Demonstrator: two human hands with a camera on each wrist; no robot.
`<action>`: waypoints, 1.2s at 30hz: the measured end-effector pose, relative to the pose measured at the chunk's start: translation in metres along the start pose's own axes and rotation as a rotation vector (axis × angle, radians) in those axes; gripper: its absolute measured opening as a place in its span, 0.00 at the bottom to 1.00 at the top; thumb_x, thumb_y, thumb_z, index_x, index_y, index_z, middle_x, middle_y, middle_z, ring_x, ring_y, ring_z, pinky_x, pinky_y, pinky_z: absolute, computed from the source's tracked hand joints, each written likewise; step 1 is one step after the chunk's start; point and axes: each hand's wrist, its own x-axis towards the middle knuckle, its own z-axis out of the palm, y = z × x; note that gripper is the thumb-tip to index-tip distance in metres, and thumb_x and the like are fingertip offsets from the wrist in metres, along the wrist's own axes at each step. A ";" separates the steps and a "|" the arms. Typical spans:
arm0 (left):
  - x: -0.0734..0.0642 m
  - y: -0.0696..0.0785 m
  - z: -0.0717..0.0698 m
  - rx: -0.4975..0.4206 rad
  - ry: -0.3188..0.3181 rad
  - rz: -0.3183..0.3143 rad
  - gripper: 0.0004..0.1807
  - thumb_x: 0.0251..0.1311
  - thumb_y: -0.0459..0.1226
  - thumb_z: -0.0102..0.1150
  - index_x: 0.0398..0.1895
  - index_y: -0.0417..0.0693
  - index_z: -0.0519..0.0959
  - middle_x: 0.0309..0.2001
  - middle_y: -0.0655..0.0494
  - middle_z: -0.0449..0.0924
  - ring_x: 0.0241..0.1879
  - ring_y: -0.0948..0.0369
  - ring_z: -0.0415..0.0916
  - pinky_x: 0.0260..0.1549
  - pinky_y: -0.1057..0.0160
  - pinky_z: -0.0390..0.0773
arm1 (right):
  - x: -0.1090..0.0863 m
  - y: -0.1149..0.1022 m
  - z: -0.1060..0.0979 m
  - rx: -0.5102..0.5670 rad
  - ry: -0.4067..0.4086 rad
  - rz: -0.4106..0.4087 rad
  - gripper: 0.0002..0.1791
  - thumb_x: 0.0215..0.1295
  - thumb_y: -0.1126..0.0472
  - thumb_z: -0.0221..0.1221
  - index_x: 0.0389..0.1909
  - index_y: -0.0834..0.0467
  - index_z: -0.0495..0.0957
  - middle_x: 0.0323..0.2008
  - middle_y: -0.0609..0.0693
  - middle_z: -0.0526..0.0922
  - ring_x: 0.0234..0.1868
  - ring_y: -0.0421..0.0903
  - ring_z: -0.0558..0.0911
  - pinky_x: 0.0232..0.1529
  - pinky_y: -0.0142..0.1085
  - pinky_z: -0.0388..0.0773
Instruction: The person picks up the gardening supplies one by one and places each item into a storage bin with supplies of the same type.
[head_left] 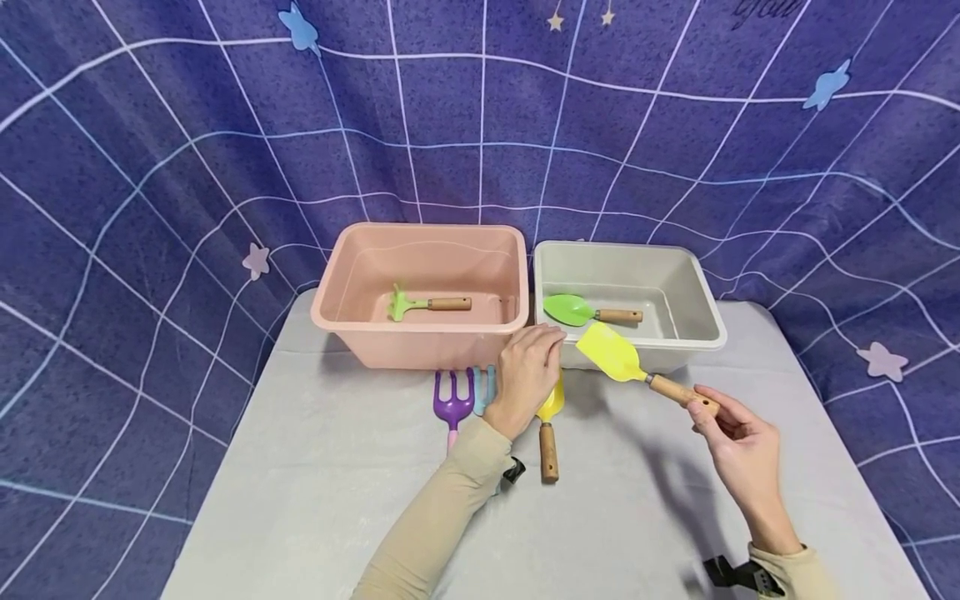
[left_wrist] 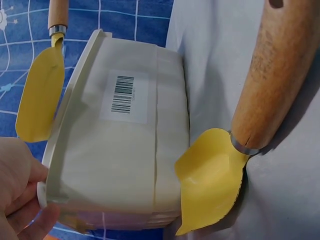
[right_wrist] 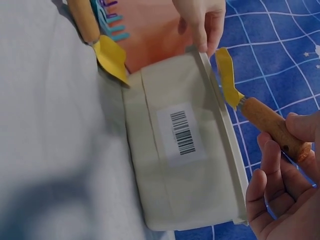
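My right hand (head_left: 738, 446) pinches the wooden handle end of a yellow hand trowel (head_left: 611, 352). Its blade hangs in the air over the front rim of a grey plastic bin (head_left: 705, 321). At that bin's front left corner, my left hand (head_left: 521, 379) grips the rim, fingers curled over it in the left wrist view. Inside the grey bin lies a green trowel (head_left: 570, 310) with a wooden handle. Below my left hand, a second yellow trowel (left_wrist: 210, 180) rests on the table, its blade partly hidden in the head view.
A pink bin (head_left: 420, 350) stands left of the grey one, with a small green rake (head_left: 401, 304) inside. On the cloth-covered table (head_left: 300, 500), a purple fork (head_left: 453, 407) and a blue fork (head_left: 480, 387) lie before it, partly behind my left arm. A blue curtain (head_left: 450, 100) hangs behind.
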 end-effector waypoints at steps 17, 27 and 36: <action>0.001 -0.001 -0.002 0.000 0.009 0.011 0.07 0.69 0.36 0.67 0.44 0.52 0.93 0.47 0.59 0.93 0.53 0.58 0.88 0.58 0.61 0.86 | 0.008 -0.001 0.003 -0.004 -0.005 0.013 0.17 0.68 0.71 0.67 0.57 0.70 0.85 0.31 0.28 0.90 0.27 0.30 0.87 0.31 0.20 0.82; 0.001 -0.003 -0.003 0.002 -0.001 -0.003 0.07 0.70 0.37 0.67 0.45 0.52 0.92 0.48 0.59 0.93 0.54 0.58 0.88 0.59 0.61 0.86 | 0.016 -0.008 0.002 -0.017 -0.006 -0.012 0.17 0.68 0.71 0.68 0.56 0.69 0.85 0.30 0.33 0.91 0.25 0.30 0.86 0.28 0.19 0.80; 0.000 0.000 -0.002 0.011 -0.014 0.009 0.07 0.70 0.36 0.67 0.45 0.53 0.92 0.48 0.60 0.93 0.53 0.59 0.88 0.59 0.63 0.85 | 0.029 -0.013 -0.003 -0.041 -0.005 -0.029 0.16 0.69 0.68 0.69 0.55 0.68 0.86 0.28 0.33 0.90 0.25 0.28 0.85 0.28 0.18 0.79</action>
